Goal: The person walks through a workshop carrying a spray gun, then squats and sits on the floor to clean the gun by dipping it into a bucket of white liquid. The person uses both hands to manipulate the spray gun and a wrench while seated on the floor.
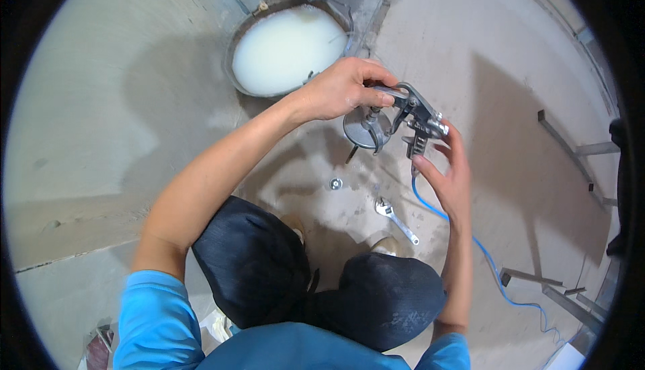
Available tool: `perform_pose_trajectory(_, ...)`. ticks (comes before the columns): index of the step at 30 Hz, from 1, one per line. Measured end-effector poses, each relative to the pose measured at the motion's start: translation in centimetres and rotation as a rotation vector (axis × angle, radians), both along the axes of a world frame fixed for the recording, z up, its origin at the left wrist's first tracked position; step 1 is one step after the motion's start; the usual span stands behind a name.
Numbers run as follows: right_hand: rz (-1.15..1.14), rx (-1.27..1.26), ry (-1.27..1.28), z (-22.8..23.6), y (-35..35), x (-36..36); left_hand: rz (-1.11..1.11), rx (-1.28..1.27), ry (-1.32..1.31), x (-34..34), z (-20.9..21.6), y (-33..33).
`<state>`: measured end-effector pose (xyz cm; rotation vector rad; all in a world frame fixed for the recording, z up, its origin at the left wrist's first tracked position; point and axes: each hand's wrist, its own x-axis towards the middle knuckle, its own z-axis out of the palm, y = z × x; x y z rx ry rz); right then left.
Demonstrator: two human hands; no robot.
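Note:
A metal spray gun [418, 109] is held up over the floor between my two hands. My left hand [351, 91] pinches one end of it from above, thumb and fingers closed. On the opposite side my right hand [451, 175] grips the gun around its handle end, thumb below and fingers behind. A round grey metal cup lid [366, 130] with a clamp yoke hangs under the gun, near my left hand. From the handle a blue air hose [430, 207] runs down past my right wrist. What lies under my left fingertips is partly hidden.
A dark-rimmed bucket [232, 67] of milky white liquid stands ahead, left of my hands. On the floor lie an adjustable wrench [398, 221] and a small round metal part [336, 184]. Metal frame legs [571, 143] stand at the right, and the hose trails toward them.

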<state>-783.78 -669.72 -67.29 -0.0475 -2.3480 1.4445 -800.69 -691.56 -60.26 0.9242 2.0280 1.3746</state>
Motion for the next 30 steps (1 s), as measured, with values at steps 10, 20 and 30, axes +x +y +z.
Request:
perform_pose_trajectory(10, 0.489, -0.574, 0.111, 13.7, -7.1, -15.0, 0.558, 0.337, 0.806, -6.7, 14.9, -3.2)
perform_pose_trajectory(20, 0.269, -0.614, -0.029, 2.7, -11.4, -23.0, 0.145, 0.359, 0.709, 11.7, 5.0, 4.9)
perform_pose_trajectory(30, 0.34, -0.538, 0.047, -0.9, -12.6, -22.7, 0.063, 0.289, 0.61, 13.1, 2.4, 5.3)
